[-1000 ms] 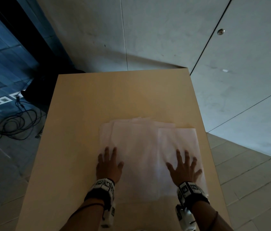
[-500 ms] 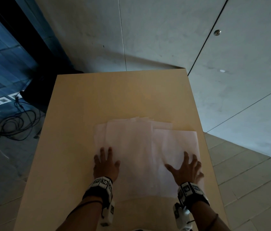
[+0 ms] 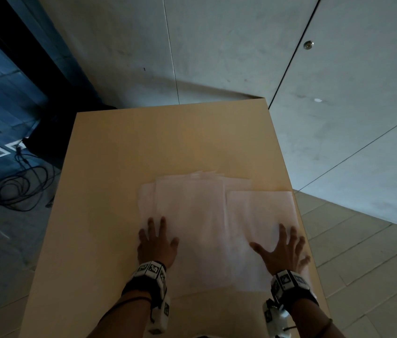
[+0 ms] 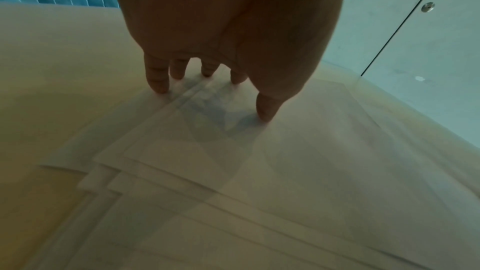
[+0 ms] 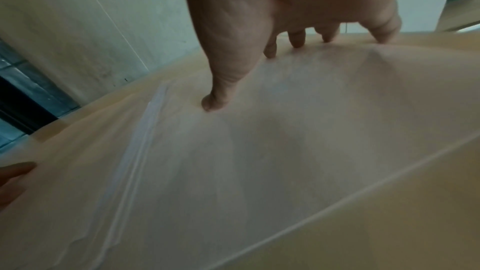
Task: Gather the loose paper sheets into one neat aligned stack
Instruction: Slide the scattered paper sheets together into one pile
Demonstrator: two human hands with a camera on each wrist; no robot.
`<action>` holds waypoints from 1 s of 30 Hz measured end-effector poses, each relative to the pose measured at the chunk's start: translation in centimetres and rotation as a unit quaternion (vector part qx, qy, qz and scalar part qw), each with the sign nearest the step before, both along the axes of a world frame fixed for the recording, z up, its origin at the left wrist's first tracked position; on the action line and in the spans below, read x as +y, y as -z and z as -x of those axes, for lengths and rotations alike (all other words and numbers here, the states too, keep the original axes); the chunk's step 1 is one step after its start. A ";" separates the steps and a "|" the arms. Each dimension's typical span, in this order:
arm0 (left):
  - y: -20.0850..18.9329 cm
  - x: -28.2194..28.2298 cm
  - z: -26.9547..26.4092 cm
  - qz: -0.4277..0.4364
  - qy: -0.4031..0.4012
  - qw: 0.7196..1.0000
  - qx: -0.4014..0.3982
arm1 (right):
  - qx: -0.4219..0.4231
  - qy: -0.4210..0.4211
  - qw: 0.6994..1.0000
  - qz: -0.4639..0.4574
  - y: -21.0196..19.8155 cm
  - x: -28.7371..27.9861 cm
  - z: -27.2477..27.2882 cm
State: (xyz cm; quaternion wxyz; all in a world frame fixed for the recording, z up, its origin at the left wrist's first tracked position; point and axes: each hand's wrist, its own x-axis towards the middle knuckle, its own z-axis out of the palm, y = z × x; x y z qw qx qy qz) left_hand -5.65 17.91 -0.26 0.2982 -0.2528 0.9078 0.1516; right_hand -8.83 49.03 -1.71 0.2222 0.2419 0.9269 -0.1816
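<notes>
Several white paper sheets (image 3: 192,215) lie overlapped and fanned on the tan table (image 3: 168,142), their edges staggered (image 4: 161,171). My left hand (image 3: 156,240) presses flat on the left side of the pile, fingers spread (image 4: 158,77). One sheet (image 3: 261,215) sticks out to the right, near the table's right edge. My right hand (image 3: 283,250) lies on it with fingers splayed, thumb pointing left (image 5: 218,98). Both palms hide part of the paper.
The table's right edge (image 3: 297,215) runs close beside the rightmost sheet, with tiled floor below. Grey concrete wall panels (image 3: 217,57) stand behind the table. Black cables (image 3: 9,189) lie on the floor at the left.
The right hand has slid rightward and toward me on the right sheet, its fingers now nearer the table's edge. The left hand has stayed on the left side of the pile.
</notes>
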 end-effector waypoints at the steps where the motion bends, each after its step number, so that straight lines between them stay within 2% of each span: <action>1: 0.0 -0.2 0.0 0.002 0.003 1.000 0.004 | 0.002 0.009 1.000 -0.002 0.0 0.4 0.1; 5: 0.1 -0.1 0.1 0.001 -0.007 1.000 0.009 | -0.010 0.015 1.000 0.002 -0.3 -0.5 0.4; 11: 0.1 1.5 0.0 0.006 -0.012 1.000 0.015 | -0.026 -0.047 0.999 -0.001 -0.7 -3.9 0.1; 19: -0.2 0.9 0.0 0.009 -0.001 1.000 0.022 | -0.040 -0.080 0.996 0.002 -0.8 -3.5 0.0; 24: -0.1 1.4 0.0 0.007 -0.001 1.000 0.025 | -0.051 -0.122 0.991 0.022 -1.3 -5.5 -0.3; 30: -0.1 0.5 -0.6 0.013 -0.026 0.999 0.030 | -0.042 -0.078 0.995 0.045 -2.0 -6.1 -0.5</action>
